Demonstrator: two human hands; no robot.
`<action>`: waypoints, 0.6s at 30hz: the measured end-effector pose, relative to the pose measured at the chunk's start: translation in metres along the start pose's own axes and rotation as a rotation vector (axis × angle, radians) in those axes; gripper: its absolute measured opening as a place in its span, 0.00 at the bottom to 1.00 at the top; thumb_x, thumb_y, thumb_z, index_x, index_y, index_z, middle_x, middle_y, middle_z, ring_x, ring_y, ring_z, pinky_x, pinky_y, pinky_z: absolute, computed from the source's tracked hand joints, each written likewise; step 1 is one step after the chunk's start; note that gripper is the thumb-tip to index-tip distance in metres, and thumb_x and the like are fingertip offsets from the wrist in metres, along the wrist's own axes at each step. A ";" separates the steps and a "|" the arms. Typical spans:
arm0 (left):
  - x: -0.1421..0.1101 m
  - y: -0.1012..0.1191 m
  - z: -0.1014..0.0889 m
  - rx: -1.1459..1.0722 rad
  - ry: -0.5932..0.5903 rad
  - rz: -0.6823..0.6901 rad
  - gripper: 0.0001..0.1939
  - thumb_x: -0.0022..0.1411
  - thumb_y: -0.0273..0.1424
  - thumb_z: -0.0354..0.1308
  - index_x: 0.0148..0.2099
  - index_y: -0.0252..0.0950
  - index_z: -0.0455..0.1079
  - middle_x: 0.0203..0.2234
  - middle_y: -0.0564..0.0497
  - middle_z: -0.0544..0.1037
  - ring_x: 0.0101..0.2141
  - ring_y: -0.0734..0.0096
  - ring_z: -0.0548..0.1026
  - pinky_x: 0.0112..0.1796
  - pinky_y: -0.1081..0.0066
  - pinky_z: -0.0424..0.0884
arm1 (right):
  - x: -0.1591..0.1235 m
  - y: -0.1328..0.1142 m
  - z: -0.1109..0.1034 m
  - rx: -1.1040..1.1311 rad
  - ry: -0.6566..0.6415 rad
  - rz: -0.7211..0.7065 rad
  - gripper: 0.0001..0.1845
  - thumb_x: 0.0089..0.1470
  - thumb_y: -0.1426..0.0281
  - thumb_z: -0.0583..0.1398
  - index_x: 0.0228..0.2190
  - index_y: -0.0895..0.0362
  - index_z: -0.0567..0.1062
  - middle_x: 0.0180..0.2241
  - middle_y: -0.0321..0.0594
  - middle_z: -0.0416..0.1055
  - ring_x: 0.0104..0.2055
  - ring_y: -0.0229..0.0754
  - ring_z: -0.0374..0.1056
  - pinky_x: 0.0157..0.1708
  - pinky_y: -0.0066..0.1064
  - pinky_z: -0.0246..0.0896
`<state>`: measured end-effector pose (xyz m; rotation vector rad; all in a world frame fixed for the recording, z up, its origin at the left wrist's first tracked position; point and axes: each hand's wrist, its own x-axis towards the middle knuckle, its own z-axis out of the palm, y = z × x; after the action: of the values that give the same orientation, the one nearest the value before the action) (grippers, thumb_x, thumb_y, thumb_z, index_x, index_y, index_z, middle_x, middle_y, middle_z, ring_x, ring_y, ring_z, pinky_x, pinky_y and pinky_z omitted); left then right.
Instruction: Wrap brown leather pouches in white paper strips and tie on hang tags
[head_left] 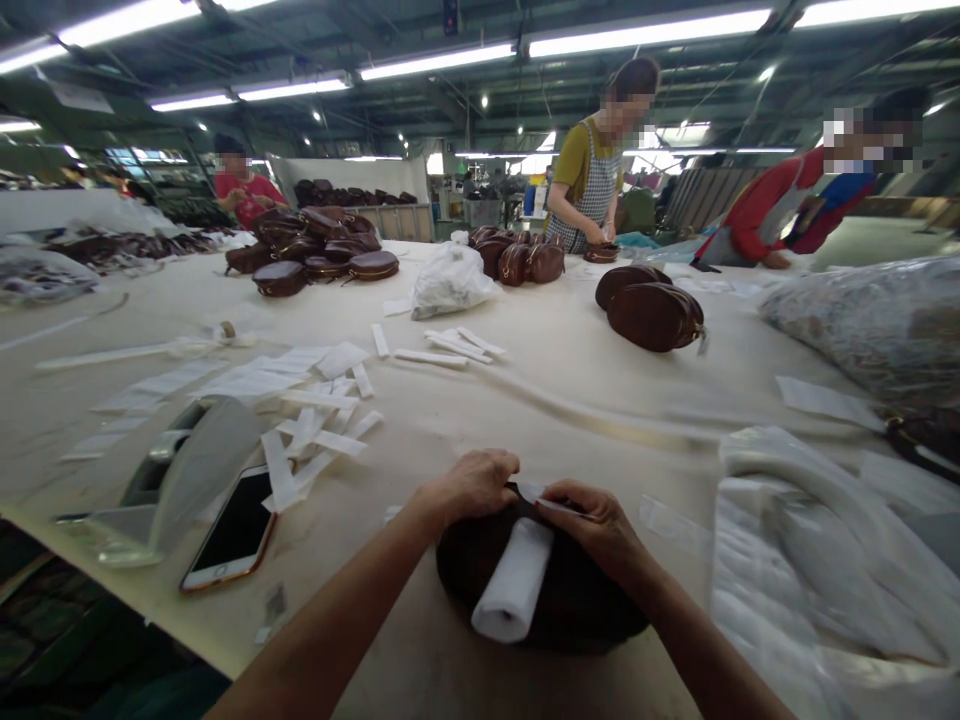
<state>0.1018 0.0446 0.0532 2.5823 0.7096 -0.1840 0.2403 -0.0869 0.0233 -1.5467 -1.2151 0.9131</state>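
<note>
The dark round bag (585, 590) lies on the worktop (600, 400) between both forearms, a white foam roll (514, 580) across it. The left hand (480, 485), fingers curled nearly closed, presses its far edge; the right hand (589, 515), bent inward, pinches a white strip (531, 492) between thumb and fingers.

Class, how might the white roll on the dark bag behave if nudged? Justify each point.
The white roll would probably roll sideways, since its side is rounded. It may be light for its size, as it looks like wound thin sheet. Its uneven, soft-looking end suggests it would squash rather than crack.
</note>
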 end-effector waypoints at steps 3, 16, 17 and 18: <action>-0.039 0.003 -0.003 -0.038 0.059 0.127 0.13 0.54 0.23 0.58 0.44 0.36 0.69 0.41 0.49 0.72 0.44 0.65 0.69 0.47 0.70 0.63 | -0.001 0.000 0.000 0.101 -0.005 0.032 0.14 0.47 0.58 0.61 0.24 0.57 0.74 0.23 0.33 0.68 0.28 0.37 0.62 0.30 0.27 0.56; -0.070 0.036 0.024 -0.212 0.197 0.407 0.11 0.54 0.20 0.57 0.40 0.37 0.70 0.39 0.53 0.74 0.41 0.68 0.70 0.45 0.68 0.63 | -0.002 0.007 0.001 0.065 0.005 -0.054 0.13 0.49 0.60 0.61 0.24 0.58 0.74 0.23 0.33 0.68 0.28 0.36 0.61 0.28 0.26 0.56; -0.072 0.038 0.025 -0.217 0.202 0.398 0.10 0.54 0.20 0.56 0.39 0.37 0.70 0.38 0.53 0.74 0.40 0.68 0.70 0.45 0.67 0.63 | -0.003 0.006 0.000 0.036 0.005 -0.075 0.12 0.49 0.61 0.61 0.24 0.57 0.75 0.24 0.33 0.68 0.29 0.36 0.62 0.30 0.26 0.57; -0.074 0.040 0.026 -0.220 0.213 0.373 0.09 0.55 0.21 0.55 0.38 0.36 0.70 0.38 0.53 0.74 0.40 0.67 0.70 0.45 0.67 0.63 | -0.003 0.005 0.000 0.018 0.003 -0.095 0.11 0.49 0.62 0.61 0.24 0.57 0.75 0.25 0.34 0.69 0.29 0.37 0.63 0.31 0.26 0.57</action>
<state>0.0588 -0.0317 0.0636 2.4858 0.2865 0.2752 0.2413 -0.0903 0.0183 -1.4630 -1.2642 0.8572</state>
